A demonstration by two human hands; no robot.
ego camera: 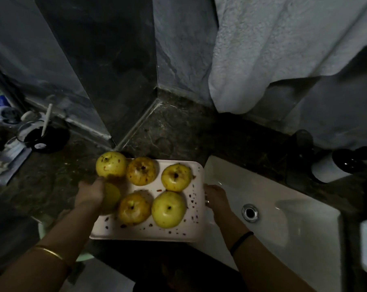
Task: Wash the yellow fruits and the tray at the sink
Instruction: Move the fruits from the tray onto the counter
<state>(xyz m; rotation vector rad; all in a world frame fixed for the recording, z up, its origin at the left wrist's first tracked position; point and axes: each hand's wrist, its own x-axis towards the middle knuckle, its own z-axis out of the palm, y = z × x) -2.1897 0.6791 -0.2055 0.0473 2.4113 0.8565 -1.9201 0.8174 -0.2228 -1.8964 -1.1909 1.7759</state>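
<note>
Six round yellow fruits (pixel 167 209) are riding on the white rectangular tray (pixel 157 232), just beside the white basin sink (pixel 294 228), over the dark worktop (pixel 178 131). My right hand (pixel 215 197) is pinching its rim, keeping it level; my left hand (pixel 89 192) is steadying the left side, grip unclear.

The left hand (pixel 89 191) hides much of one yellow fruit (pixel 113 196) and the left edge of the tray (pixel 149 230). Fingertips of the right hand (pixel 215 197) vanish under the right rim. The sink (pixel 283 228) is cut off below.
</note>
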